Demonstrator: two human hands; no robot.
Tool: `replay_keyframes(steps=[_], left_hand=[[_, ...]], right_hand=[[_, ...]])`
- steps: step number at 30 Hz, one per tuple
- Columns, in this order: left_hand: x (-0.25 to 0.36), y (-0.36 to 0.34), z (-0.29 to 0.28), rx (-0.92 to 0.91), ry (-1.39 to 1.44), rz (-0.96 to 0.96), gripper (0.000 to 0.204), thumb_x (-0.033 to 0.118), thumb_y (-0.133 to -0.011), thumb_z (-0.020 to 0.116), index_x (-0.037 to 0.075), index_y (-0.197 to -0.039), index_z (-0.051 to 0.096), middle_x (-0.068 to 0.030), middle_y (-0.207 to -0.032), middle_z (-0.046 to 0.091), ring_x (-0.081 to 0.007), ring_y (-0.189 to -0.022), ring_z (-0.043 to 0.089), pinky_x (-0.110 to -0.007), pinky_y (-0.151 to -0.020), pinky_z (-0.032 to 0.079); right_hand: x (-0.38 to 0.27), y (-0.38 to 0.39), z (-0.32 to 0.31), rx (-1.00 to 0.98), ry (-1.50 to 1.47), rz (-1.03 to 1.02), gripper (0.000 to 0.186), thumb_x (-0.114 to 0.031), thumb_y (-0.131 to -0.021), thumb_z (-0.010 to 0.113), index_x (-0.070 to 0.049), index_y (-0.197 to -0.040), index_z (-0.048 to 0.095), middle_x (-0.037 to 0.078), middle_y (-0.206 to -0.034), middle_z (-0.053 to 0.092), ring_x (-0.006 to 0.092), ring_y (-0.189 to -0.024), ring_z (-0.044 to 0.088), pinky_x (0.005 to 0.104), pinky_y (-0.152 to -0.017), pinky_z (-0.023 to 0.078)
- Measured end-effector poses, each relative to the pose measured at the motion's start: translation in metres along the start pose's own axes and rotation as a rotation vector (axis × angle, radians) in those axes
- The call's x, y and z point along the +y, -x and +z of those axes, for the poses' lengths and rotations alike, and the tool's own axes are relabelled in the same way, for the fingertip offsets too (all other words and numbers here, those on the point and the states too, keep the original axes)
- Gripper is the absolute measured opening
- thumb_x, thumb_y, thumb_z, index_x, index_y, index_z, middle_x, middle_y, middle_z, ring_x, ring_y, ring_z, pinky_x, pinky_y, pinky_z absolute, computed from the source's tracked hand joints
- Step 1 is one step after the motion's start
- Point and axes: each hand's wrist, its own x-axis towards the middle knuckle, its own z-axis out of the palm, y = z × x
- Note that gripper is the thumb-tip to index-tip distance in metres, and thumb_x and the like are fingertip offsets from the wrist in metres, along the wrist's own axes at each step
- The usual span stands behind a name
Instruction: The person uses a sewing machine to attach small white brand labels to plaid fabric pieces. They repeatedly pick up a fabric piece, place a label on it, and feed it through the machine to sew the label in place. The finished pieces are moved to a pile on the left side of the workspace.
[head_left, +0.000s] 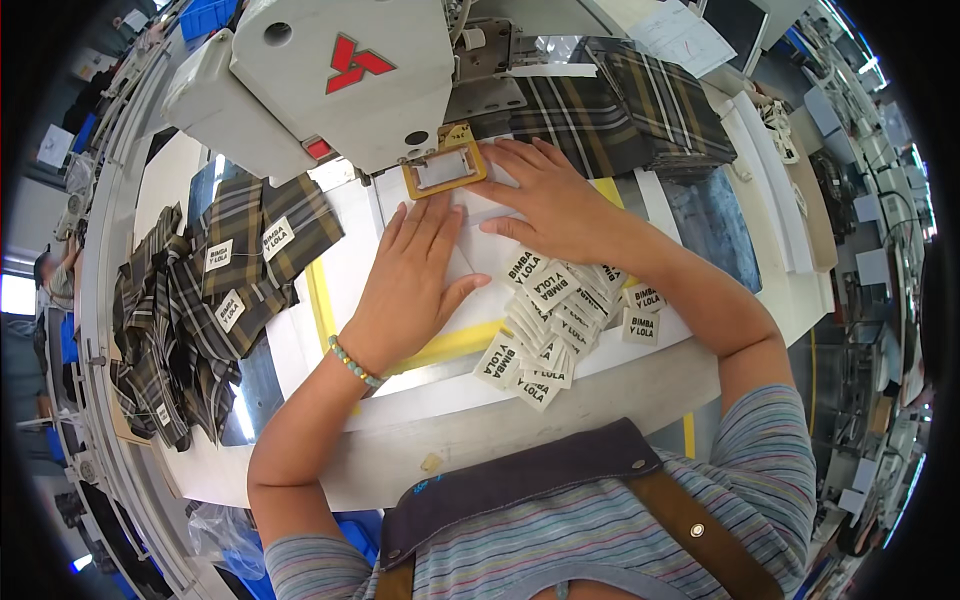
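Frame, yellow, rectangular, rounded corners

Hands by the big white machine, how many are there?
2. The left hand is just in front of the yellowish frame; the right hand is to the frame's right. No others show there.

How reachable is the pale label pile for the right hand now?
Probably yes: the pale label pile lies just on the body side of the right hand, mostly in plain view with no machine part over it; the hand would likely only need to draw back.
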Motion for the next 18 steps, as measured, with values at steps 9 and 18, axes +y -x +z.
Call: replay_keyframes(steps=[9, 18], left_hand=[[0.001, -0.006, 0.008, 0.015, -0.027, -0.051, 0.090, 0.059, -0.104, 0.057, -0.006, -0.163, 0.034, -0.0279, -0.167, 0.038, -0.0423, -0.158, 0.032, -0.056, -0.133, 0.015], [-0.010, -0.012, 0.008, 0.013, 0.012, -0.050, 0.092, 0.060, -0.105, 0.056, -0.007, -0.163, 0.034, -0.0261, -0.170, 0.036, -0.0409, -0.159, 0.032, -0.058, -0.132, 0.016]], right_hand=[[-0.007, 0.008, 0.001, 0.025, 0.012, 0.032, 0.061, -0.050, -0.108, 0.057, -0.011, -0.154, 0.057, 0.023, -0.165, 0.042, 0.0428, -0.156, 0.033, 0.0612, -0.127, 0.025], [-0.021, 0.009, 0.004, 0.039, 0.063, 0.031, 0.067, -0.058, -0.109, 0.051, -0.010, -0.155, 0.056, 0.028, -0.162, 0.040, 0.0464, -0.155, 0.033, 0.0684, -0.124, 0.027]])
